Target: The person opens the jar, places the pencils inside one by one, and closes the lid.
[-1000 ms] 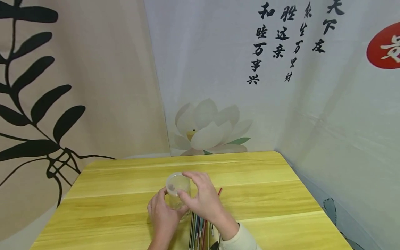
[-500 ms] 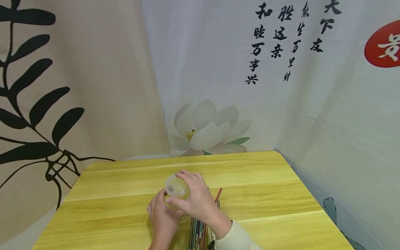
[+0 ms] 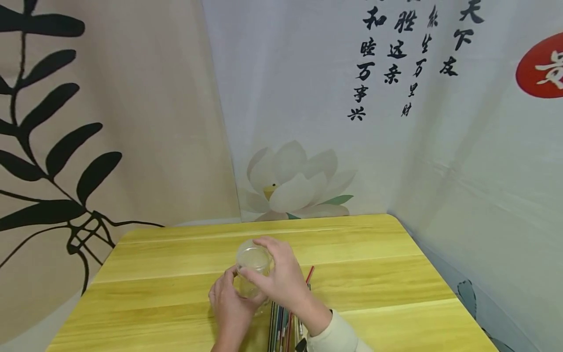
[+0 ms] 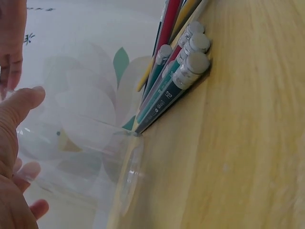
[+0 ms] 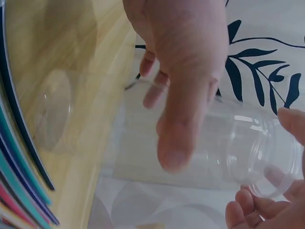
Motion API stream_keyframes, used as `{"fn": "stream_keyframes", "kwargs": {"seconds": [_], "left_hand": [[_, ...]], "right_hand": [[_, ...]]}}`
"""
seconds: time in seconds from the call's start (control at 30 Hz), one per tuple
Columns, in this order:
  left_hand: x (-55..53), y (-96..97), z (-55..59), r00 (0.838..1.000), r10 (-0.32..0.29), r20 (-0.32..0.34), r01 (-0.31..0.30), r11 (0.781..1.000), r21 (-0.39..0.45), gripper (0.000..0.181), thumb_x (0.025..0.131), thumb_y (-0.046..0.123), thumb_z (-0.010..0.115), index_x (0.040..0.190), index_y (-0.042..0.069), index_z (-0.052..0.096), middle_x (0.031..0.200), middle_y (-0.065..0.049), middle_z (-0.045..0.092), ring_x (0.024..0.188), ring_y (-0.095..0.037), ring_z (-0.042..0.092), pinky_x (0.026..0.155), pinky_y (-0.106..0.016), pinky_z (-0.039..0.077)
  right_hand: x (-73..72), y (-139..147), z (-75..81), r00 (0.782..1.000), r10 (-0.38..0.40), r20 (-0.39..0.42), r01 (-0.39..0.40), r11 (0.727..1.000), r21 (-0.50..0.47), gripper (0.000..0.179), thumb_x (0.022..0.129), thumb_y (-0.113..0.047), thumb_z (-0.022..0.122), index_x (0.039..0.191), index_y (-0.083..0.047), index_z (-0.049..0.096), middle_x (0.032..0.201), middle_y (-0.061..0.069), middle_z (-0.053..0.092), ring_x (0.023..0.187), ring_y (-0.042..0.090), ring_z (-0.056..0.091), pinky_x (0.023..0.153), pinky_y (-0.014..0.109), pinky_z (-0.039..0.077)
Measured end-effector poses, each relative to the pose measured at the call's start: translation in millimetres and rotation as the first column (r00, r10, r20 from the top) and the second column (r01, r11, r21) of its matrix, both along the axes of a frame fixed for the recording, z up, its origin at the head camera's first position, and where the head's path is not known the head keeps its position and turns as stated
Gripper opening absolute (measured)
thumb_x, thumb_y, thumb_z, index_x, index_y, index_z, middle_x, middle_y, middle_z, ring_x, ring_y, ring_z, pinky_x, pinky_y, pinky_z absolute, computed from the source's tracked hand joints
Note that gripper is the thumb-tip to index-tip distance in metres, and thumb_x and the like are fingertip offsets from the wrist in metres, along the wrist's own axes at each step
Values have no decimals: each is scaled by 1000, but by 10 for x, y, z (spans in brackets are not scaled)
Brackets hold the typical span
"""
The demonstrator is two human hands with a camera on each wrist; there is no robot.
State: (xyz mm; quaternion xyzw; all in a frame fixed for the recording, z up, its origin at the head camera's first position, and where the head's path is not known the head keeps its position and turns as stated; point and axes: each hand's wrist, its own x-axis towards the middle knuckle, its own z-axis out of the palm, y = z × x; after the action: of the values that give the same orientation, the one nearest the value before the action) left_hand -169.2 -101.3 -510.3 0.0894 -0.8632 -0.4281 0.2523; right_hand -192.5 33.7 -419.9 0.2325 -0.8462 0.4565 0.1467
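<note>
A tall clear jar stands at the middle of the wooden table, with its base close to the tabletop in the right wrist view. My left hand grips the jar's body low on its left side, the thumb lying along the clear wall. Over the top, my right hand spans the see-through lid, its thumb on the near side and fingers on the far side. In the right wrist view these fingertips are curled round the lid's pale rim.
Several pencils lie in a bunch just right of the jar, partly under my right forearm. Their eraser ends show large in the left wrist view. A printed cloth hangs behind the table.
The right hand's thumb swung left across the near side of the lid, then came back right. The left hand keeps its grip on the jar. The head view has shifted slightly.
</note>
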Motion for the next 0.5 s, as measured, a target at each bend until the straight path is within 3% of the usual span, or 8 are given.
{"fn": "stream_keyframes", "kwargs": {"seconds": [0.13,0.27,0.37,0.5], "left_hand": [[8,36,38,996,-11,88,5,998,69,85,63,42,103,132,13,62,140,-19,66,138,-45,46,116,-69,33],[1,63,59,993,-9,121,-2,996,93,87,65,46,102,136,16,61,144,-18,63,141,-46,43,114,-74,34],[3,58,68,992,5,125,-16,996,89,89,65,44,102,137,14,60,144,-19,62,140,-46,43,113,-76,35],[30,32,71,990,15,137,-27,996,86,89,65,46,101,137,14,60,145,-20,62,140,-46,43,112,-77,37]], "right_hand": [[-90,242,16,999,-48,16,48,998,-32,62,90,-42,84,143,-16,64,144,6,68,131,31,62,104,58,55],[-325,679,-64,986,-126,110,125,992,15,66,92,-45,82,147,-15,61,146,10,66,131,36,63,103,60,57],[-556,1048,-226,965,-187,184,168,979,113,70,95,-49,79,151,-12,57,152,13,62,135,41,60,105,61,56],[-797,1492,-555,926,-277,255,213,944,250,73,98,-47,75,154,-6,53,157,19,57,140,45,57,112,63,51]]}}
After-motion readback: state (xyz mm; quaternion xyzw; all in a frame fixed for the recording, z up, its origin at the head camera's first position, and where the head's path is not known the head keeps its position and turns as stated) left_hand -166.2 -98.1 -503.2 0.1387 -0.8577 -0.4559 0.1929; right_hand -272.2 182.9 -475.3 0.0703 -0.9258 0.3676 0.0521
